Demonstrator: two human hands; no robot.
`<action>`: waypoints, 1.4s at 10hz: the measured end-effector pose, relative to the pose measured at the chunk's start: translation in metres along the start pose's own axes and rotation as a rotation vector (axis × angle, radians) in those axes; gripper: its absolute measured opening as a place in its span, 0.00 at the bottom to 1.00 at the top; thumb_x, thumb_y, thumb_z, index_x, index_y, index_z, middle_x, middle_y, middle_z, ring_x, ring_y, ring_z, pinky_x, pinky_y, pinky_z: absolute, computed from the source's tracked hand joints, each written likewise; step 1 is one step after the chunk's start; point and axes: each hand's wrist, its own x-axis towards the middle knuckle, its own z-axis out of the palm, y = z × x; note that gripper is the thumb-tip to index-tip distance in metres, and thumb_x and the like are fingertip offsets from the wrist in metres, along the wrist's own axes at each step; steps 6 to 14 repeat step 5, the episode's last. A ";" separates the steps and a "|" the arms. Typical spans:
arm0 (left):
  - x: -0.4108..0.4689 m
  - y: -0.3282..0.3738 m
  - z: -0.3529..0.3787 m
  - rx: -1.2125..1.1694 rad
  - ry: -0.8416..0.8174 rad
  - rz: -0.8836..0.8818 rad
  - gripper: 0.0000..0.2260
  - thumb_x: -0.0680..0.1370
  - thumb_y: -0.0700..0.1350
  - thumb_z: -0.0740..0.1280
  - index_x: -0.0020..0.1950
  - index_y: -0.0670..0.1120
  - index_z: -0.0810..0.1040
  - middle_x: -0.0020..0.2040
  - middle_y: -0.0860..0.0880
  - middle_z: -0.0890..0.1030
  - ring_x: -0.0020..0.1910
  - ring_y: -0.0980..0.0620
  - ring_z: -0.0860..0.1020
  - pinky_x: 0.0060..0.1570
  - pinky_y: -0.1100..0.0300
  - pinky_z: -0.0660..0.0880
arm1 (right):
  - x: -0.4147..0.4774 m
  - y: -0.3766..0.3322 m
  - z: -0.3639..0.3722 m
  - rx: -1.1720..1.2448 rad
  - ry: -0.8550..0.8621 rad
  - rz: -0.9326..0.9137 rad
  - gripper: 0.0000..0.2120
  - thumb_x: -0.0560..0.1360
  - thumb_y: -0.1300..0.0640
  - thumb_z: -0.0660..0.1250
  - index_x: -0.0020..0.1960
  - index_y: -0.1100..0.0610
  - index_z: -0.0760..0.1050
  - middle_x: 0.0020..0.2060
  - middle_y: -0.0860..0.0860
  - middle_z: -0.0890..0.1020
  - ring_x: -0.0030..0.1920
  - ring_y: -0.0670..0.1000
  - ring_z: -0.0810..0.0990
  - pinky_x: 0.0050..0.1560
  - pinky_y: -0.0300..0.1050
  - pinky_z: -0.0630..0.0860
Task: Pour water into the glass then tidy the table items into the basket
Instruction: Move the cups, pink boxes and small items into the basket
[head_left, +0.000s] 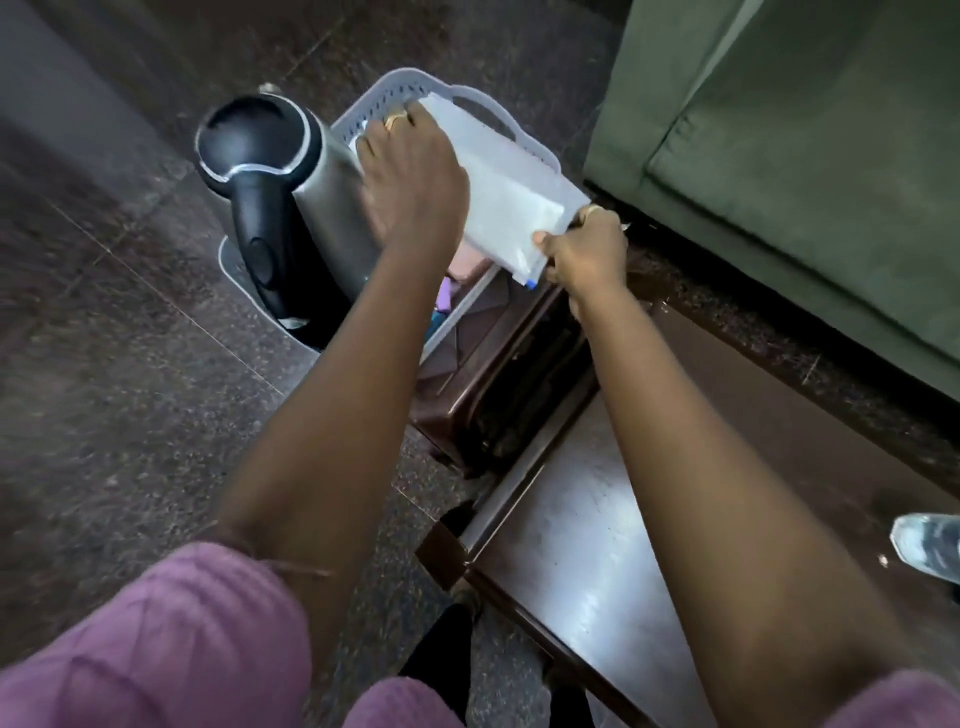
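Observation:
A grey plastic basket (400, 85) sits on a dark brown stool at the top centre. A steel kettle (291, 176) with a black lid and handle stands inside its left half. Over the right half lies a white flat packet (511, 192), tilted. My left hand (410, 171) presses on the packet's far left end, fingers spread over it. My right hand (587, 249) pinches the packet's near corner. Pink and purple items show in the basket under my left forearm. No glass is in view.
A dark wooden table (582, 561) runs along the lower right. A green sofa (810, 156) fills the upper right. A brown stool (498, 395) stands under the basket. Someone's shoe (930, 545) is at the right edge. Dark speckled floor lies to the left.

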 end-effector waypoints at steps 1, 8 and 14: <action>0.028 0.004 0.005 0.028 0.019 -0.025 0.25 0.76 0.38 0.55 0.73 0.37 0.55 0.68 0.39 0.70 0.70 0.39 0.63 0.74 0.45 0.48 | 0.022 -0.025 0.021 -0.136 0.001 -0.021 0.07 0.68 0.57 0.71 0.41 0.60 0.76 0.50 0.62 0.82 0.51 0.61 0.81 0.53 0.57 0.78; -0.006 -0.011 0.075 -0.081 -0.264 -0.024 0.23 0.80 0.43 0.53 0.75 0.42 0.54 0.76 0.39 0.53 0.75 0.38 0.51 0.74 0.44 0.43 | -0.011 -0.010 0.063 -0.414 0.183 -0.250 0.12 0.73 0.67 0.56 0.54 0.66 0.74 0.55 0.63 0.77 0.51 0.63 0.78 0.45 0.49 0.72; -0.006 -0.011 0.075 -0.081 -0.264 -0.024 0.23 0.80 0.43 0.53 0.75 0.42 0.54 0.76 0.39 0.53 0.75 0.38 0.51 0.74 0.44 0.43 | -0.011 -0.010 0.063 -0.414 0.183 -0.250 0.12 0.73 0.67 0.56 0.54 0.66 0.74 0.55 0.63 0.77 0.51 0.63 0.78 0.45 0.49 0.72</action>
